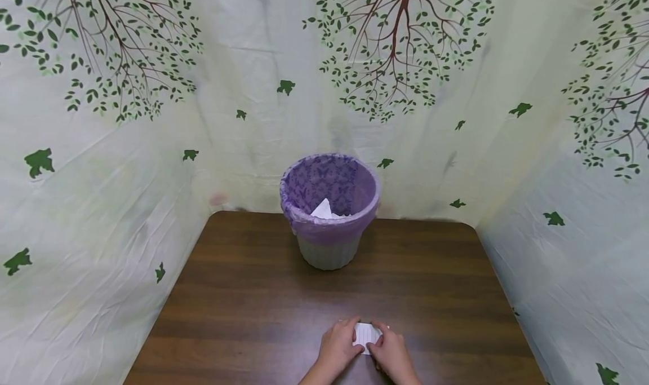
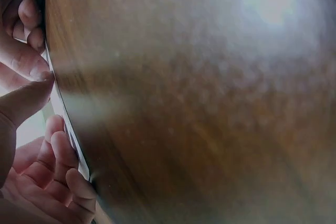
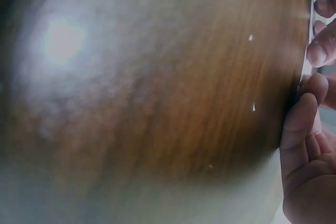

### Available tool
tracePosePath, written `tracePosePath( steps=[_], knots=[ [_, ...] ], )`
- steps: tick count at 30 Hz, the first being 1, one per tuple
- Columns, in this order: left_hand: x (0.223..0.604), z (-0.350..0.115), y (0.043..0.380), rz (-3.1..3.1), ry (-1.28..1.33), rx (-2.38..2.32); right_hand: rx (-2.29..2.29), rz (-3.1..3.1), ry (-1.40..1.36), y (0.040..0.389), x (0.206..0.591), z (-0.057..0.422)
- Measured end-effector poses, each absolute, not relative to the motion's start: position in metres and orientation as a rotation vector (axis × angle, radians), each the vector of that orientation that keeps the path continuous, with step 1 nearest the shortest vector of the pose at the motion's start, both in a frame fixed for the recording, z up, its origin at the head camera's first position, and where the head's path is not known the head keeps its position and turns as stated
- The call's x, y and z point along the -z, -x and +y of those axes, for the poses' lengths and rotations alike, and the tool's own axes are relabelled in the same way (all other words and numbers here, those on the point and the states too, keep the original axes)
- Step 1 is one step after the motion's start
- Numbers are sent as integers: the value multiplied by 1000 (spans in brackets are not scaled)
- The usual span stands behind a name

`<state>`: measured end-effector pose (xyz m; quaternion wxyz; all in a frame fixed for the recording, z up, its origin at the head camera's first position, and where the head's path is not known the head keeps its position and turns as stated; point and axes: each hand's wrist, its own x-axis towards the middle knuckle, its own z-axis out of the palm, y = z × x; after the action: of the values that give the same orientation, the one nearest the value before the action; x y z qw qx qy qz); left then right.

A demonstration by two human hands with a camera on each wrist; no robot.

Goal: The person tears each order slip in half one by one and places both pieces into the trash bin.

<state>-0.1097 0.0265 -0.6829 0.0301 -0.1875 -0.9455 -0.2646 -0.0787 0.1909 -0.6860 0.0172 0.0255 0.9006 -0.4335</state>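
Observation:
A small piece of white lined paper (image 1: 366, 335) lies low over the near part of the brown wooden table (image 1: 263, 312). My left hand (image 1: 337, 341) grips its left side, index finger at the far edge and thumb at the near edge. On the opposite side my right hand (image 1: 393, 351) pinches the paper the same way, and the two thumbs nearly meet. In the left wrist view, the thumb and curled fingers (image 2: 64, 150) show beside the paper's thin edge. Curled fingers (image 3: 300, 121) also appear at the right border of the right wrist view.
Near the table's far edge stands a pale bin (image 1: 328, 255) with a purple patterned liner (image 1: 324, 234) folded over its rim. White paper pieces (image 1: 323, 210) lie inside. Tiny white scraps (image 3: 253, 107) dot the tabletop. Leaf-printed cloth (image 1: 243, 176) hangs around the table.

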Motion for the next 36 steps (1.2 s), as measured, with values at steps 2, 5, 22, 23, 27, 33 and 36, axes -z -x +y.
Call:
tracePosePath(
  steps=[2,5,22,23,27,33,36],
  knots=[
    [683,27,109,-2932,579,790,1342,2806,-82,78,686,190],
    [682,28,109,-2940,591,759,1347,2823,-72,77,688,189],
    [679,24,106,-2938,583,894,1353,2836,-156,74,688,187],
    [679,23,106,-2936,581,901,1364,2828,-164,74,688,187],
    [678,22,105,-2931,575,918,1433,2749,-189,74,688,187],
    [677,22,103,-2913,583,895,1493,2679,-190,75,686,186],
    [678,21,102,-2877,576,908,1511,2681,-186,74,685,185]
  ],
)
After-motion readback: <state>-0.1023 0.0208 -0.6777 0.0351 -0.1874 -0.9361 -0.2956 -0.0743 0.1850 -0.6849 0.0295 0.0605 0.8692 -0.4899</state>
